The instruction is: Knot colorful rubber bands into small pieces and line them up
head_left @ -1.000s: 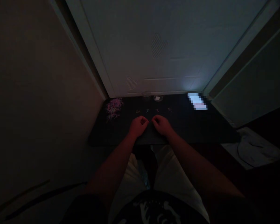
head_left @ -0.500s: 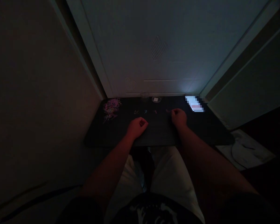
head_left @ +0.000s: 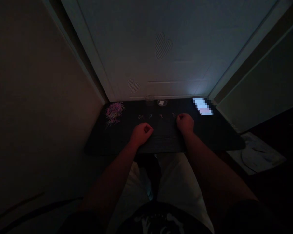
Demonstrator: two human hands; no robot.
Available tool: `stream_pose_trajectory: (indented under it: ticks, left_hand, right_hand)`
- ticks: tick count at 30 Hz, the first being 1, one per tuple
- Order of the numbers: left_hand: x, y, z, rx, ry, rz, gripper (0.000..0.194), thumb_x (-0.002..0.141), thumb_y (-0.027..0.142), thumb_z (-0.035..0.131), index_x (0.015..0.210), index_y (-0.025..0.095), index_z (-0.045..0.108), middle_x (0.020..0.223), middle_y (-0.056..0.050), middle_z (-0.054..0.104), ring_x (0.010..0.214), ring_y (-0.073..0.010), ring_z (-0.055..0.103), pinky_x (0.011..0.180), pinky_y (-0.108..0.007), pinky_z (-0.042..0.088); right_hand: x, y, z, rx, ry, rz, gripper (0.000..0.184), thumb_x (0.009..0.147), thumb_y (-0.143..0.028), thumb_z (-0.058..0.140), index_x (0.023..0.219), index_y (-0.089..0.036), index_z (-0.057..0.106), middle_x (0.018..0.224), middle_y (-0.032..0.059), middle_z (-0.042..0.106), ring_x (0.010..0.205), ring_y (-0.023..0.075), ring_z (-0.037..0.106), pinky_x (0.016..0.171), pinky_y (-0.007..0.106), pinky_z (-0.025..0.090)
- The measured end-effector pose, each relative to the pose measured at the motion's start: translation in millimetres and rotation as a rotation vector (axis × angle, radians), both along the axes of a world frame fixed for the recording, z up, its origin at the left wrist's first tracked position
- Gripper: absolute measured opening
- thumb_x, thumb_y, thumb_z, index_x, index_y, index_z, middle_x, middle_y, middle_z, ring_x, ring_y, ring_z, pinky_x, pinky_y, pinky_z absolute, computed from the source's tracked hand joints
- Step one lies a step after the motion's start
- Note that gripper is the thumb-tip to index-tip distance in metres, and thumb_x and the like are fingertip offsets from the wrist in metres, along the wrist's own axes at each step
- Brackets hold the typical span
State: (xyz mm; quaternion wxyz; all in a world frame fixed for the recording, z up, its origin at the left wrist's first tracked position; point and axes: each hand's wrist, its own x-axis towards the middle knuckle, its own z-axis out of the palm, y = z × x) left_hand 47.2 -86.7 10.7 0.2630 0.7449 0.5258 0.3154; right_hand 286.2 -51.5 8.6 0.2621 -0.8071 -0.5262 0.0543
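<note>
My left hand (head_left: pixel 141 133) rests low over the dark table, thumb and fingers curled into a pinch. Whatever it may hold is too small and dark to tell. Farther right, my right hand (head_left: pixel 186 124) is closed too, fingertips at a small cluster of thin pieces (head_left: pixel 174 115). Whether it grips one of them is unclear. Left of that cluster lie, in a row, a pinkish bit (head_left: pixel 160 115), a bluish bit (head_left: pixel 150 116) and some loop-like bits (head_left: pixel 141 116). A heap of thin pink and purple strands (head_left: pixel 114 112) spreads at the table's left end.
Along the back of the dark table (head_left: pixel 161 143) stand a clear round container (head_left: pixel 149 99) and a small round dish (head_left: pixel 162 102) with a white square. A lit phone (head_left: pixel 202 106) lies at the right. A pale panel with heart patterns (head_left: pixel 136 65) rises directly behind.
The whole view has shifted slightly. Both hands keep nearly the same places and closed poses; the small pieces beside them look unmoved.
</note>
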Motion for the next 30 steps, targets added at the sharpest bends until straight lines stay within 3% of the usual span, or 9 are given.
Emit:
stream_pose_trajectory:
  ticks: [23,30]
  left_hand:
    - [1,-1,1.5,-0.024,0.035,-0.006,0.018,0.077,0.034,0.054,0.078,0.018,0.062,0.075,-0.001,0.064,0.066,-0.0124,0.057,0.061,-0.025,0.044]
    - [0,-1,3.1,-0.025,0.030,-0.013,0.018,0.077,0.034,0.054,0.079,0.018,0.062,0.076,-0.001,0.064,0.067,-0.0124,0.057,0.062,-0.024,0.044]
  right_hand:
    - [2,0,-0.2,0.164,0.184,-0.033,0.028,0.080,-0.030,0.045,0.089,-0.015,0.067,0.087,0.0098,0.067,0.075,0.0199,0.059,0.069,0.030,0.042]
    - [-2,9,1.4,0.069,0.110,-0.034,0.026,0.079,-0.033,0.047,0.087,-0.018,0.067,0.087,0.0078,0.066,0.077,0.0197,0.059,0.070,0.031,0.041]
